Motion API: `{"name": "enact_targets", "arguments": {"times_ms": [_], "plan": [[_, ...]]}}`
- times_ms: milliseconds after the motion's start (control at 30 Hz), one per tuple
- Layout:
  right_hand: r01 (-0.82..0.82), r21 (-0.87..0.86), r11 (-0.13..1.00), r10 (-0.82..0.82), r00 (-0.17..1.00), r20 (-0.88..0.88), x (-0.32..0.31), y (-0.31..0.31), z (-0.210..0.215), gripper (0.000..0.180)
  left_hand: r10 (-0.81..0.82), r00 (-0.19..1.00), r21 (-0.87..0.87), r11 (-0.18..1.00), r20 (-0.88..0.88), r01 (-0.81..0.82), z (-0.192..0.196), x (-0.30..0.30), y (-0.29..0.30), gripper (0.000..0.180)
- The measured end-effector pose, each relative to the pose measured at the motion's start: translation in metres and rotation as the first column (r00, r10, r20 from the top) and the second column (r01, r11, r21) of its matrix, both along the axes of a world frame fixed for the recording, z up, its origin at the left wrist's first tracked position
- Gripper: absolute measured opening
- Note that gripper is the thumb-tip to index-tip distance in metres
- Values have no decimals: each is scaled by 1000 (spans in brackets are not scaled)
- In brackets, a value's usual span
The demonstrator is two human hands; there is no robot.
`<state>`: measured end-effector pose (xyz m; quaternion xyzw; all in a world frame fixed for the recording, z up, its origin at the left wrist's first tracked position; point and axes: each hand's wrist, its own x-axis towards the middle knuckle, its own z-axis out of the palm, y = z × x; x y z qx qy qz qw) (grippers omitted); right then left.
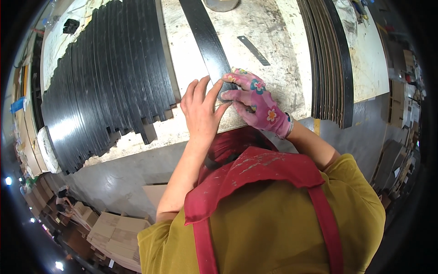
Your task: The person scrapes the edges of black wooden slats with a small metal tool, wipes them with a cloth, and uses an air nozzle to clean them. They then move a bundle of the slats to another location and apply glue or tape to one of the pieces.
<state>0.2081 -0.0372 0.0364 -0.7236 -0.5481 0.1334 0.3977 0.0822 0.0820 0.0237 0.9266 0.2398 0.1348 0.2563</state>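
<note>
A long black strip lies on the worn white table, running from the far edge to the near edge. My bare left hand has its fingers laid over the strip's near end, thumb at its side. My right hand, in a pink flowered glove, pinches the same end from the right, touching my left fingertips. The strip's very end is hidden under both hands.
A fanned stack of black strips covers the table's left side. Another stack of dark strips lies on edge at the right. A small grey metal blade rests behind my right hand. Cardboard boxes sit on the floor lower left.
</note>
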Motion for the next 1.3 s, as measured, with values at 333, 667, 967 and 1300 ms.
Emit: {"name": "enact_targets", "arguments": {"times_ms": [333,667,967,1300], "plan": [[-46,-9,999,47,987,156,-2,-2,1,30,3,1000,16,1000,10,-3,-1,2,0,60],[445,285,849,-433,895,-107,94,48,29,29,10,1000,23,1000,21,-10,2,-2,-2,57],[422,91,902,-411,775,480,165,132,12,43,20,1000,4,1000,7,-20,-4,-4,0,57],[182,193,964,-209,969,129,201,153,-5,34,12,1000,-3,1000,-4,-12,-2,1,2,58]]}}
